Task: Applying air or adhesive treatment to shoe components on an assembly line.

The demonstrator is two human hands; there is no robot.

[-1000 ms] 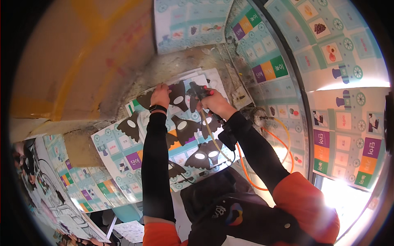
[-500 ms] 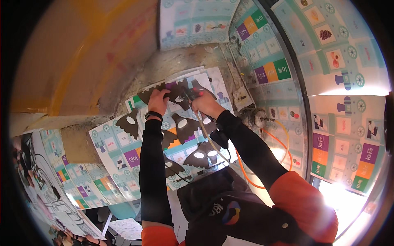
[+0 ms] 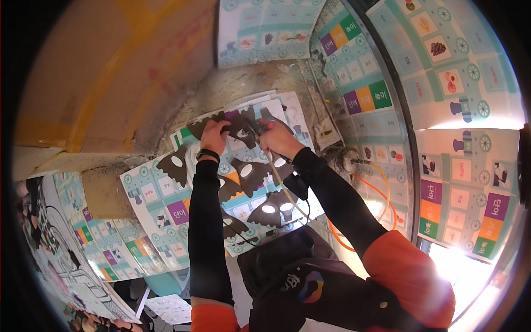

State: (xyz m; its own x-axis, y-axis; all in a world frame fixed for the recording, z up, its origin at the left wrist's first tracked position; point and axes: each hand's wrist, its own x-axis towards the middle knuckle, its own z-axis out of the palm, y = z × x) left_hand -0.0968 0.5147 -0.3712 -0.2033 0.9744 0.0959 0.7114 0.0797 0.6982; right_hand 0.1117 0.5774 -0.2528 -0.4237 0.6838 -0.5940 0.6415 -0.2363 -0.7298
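Fingers curled, my left hand is at the lower edge of a dark brown bat-shaped mask and seems to pinch it. My right hand is closed round a black handheld tool with a red part, its tip over the mask's white eye oval. A thin tan hose runs from the tool toward my body. Just below my hands, more brown masks with white ovals lie on the printed sheet. Another mask rests left of my left wrist.
A large brown carton with yellow tape rises at the far left. Printed sheets line the walls. Orange and yellow hoses hang from a fitting at the right. Another person's hand shows at the lower left.
My right hand and the tool have shifted very slightly over the mask. The tan hose lies a little differently. My left hand has stayed nearly still.
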